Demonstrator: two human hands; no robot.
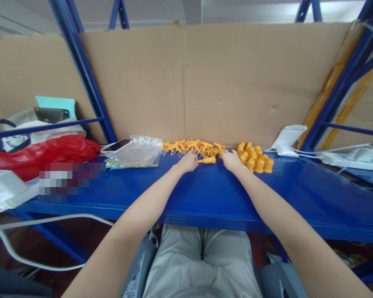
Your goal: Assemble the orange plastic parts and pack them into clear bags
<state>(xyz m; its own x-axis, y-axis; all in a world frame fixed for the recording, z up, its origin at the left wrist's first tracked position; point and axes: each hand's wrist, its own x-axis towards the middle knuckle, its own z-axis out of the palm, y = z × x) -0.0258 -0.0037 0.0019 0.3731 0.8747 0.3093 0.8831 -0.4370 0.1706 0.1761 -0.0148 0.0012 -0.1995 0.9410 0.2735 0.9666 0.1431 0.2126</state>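
My left hand point(187, 162) is at the middle of the blue tabletop, its fingers closed around the narrow end of a yellow corkscrew point(209, 160) lying sideways. That corkscrew's wider end points right. Beyond the hand, against the cardboard, runs a row of yellow corkscrew handles point(178, 146) with metal spirals at their near ends. My right hand point(231, 160) rests at the right end of this row with its fingers apart, close to a yellow tubular end. Just right of it stands a cluster of yellow cup-shaped caps point(259, 165). The fingertips of both hands are partly hidden.
A clear plastic bag point(144, 152) and a phone point(119, 144) lie left of the row. Farther left is a red plastic bag point(65, 151). A white device point(288, 138) with cables stands at right. A cardboard wall point(236, 82) and blue posts point(83, 70) bound the table point(205, 194).
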